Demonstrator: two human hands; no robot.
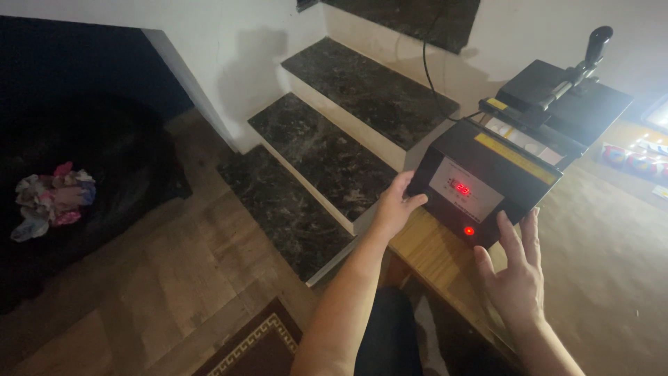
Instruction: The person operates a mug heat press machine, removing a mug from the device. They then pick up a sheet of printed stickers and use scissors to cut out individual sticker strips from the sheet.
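A black heat press was set on the wooden bench beside the dark stone stairs, its grey front panel bearing a red display and a yellow strip label along the top edge. Its left corner was gripped by the left hand, while the right hand was held open, fingers spread, just below the front, holding nothing.

Heat press on the table, stairs to its left, rug below.
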